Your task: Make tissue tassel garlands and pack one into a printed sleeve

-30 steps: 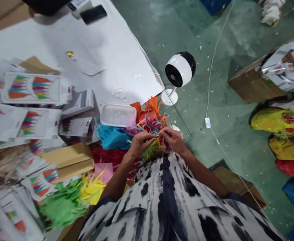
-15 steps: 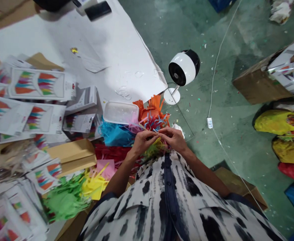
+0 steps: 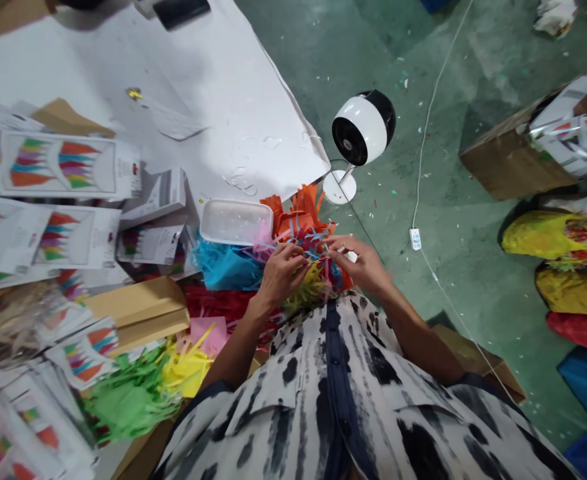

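Near the centre of the frame, the person's two hands are working close together, just apart from each other, over a bunch of multicoloured paper strips (image 3: pixel 318 279) that is lying in front of the patterned shirt (image 3: pixel 293 413). The left hand (image 3: pixel 281 273) is bending its fingers and thumb toward one another at the left edge of the bunch; the right hand (image 3: pixel 358 265) is holding its thumb and forefinger near each other on the opposite side. Whether either one is pinching a strand, I cannot tell, since the fingertips are too small and blurred.

Orange fringed paper (image 3: pixel 301 217) is spreading just above the hands, and a white tray (image 3: pixel 231 223) is sitting to its left, with blue fringed paper (image 3: pixel 231 268) bunching below. Green fringed paper (image 3: pixel 131 403) and yellow fringed paper (image 3: pixel 188 367) are lying side by side at the lower left. Printed cards (image 3: pixel 101 170) are piling up along the left edge, while the white tabletop (image 3: pixel 243 87) is filling the upper left. Right of its corner, a black-and-white fan (image 3: pixel 368 130) is standing on the green floor (image 3: pixel 453 220)
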Motion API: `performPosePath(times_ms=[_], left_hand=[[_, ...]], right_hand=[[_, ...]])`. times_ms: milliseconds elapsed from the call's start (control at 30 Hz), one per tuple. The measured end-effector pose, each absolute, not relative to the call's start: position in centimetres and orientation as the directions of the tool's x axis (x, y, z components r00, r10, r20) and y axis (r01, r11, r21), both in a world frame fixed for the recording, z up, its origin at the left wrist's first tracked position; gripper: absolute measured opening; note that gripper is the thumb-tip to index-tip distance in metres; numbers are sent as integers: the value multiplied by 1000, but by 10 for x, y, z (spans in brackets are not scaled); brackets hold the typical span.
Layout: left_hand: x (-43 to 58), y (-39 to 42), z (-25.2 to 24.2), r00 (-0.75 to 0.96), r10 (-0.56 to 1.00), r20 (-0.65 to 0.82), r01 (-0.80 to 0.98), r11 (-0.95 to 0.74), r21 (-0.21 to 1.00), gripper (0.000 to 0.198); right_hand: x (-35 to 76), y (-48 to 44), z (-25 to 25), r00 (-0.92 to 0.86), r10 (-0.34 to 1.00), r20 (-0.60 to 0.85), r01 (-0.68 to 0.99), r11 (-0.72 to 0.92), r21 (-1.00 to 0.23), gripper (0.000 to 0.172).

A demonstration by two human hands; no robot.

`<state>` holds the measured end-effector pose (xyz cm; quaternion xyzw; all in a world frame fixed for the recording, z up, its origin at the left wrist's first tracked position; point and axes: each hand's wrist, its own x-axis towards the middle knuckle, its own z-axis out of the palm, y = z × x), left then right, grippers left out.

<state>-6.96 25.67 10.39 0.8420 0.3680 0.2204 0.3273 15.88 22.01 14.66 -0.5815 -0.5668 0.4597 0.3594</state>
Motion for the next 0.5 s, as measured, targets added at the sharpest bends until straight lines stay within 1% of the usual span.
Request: performPosePath(times_ms=[100,167,200,267,367,400,433,500], left_hand=[[-62,261,106,718,683,133,341,-512,788,11],[-55,260,105,748,661,59,332,-450,829,12],[-52,257,103,752,659,6,356,-414,837,15],[-45,251,98,736,673,-72,418,-368,831,28],[-41,240,85,691,716,-103,476,-343,810,56],[-40,237,80,688,718,-105,481,-342,807,60],[-41,234,74,695,711,-109,480,-345,806,60],[-42,229,63,714,690,-115,466,-347,814,55]], right_hand=[[156,222,160,-171,970,-173,190,-140,-972,22],[150,225,168,-192,970,-150,125,-127,-984,25],[148,227,172,-193,970,-147,87,-133,-987,26],[146,229,179,-193,967,-166,11,-167,-986,27],[148,231,189,-181,969,-170,-43,-180,-983,28],[149,230,192,-166,973,-160,-48,-170,-984,28],[152,229,194,-143,978,-150,-53,-159,-986,28],[157,227,199,-72,988,-136,-79,-141,-987,27]])
